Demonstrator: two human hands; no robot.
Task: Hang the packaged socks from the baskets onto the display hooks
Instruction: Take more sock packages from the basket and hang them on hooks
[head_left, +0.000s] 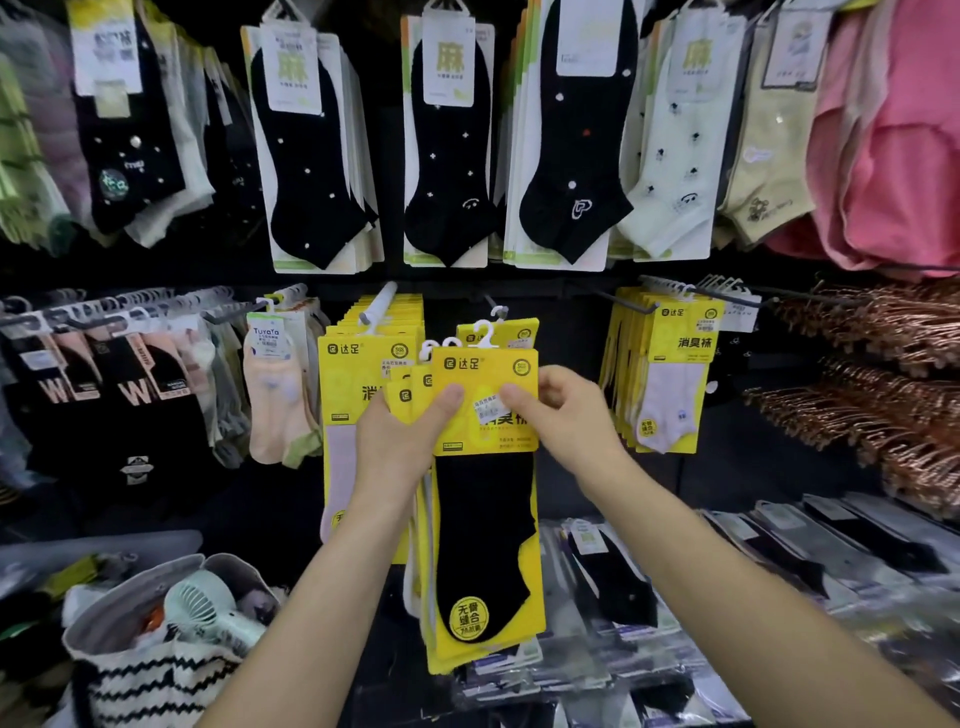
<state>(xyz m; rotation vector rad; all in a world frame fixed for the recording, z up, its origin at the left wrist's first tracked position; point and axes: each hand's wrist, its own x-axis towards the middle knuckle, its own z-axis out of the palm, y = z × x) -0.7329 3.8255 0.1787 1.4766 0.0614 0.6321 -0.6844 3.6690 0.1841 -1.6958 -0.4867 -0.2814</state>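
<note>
The display wall (392, 156) already looks heavily stocked. Its top row carries black ankle socks (311, 156) and pale ones, and the middle row holds 2 full pegs of yellow-carded packs, 1 on the left (358, 364) and 1 on the right (670, 364).

Between them a dark peg (491, 302) looks nearly bare, so hanging there seems to be the step in hand. I cannot tell whether the rearmost card is on that peg yet.

A fanned bundle of yellow-carded sock packs (410, 389) is held up just below that peg, white hanger loops uppermost, and none of them is clearly hung. The left hand (400, 441) grips the bundle's left edge, fingers curled behind and thumb on the front card. The right hand (566, 410) pinches the front pack (483, 519), a black sock, at its right edge.

No basket shows, so what remains cannot be judged.

Below runs a shelf (779, 561) of cellophane-wrapped socks. Pink garments (893, 130) and copper hangers (883, 374) fill the right, and a striped tote bag (156, 680) holding a mint handheld fan (208, 608) sits lower left.
</note>
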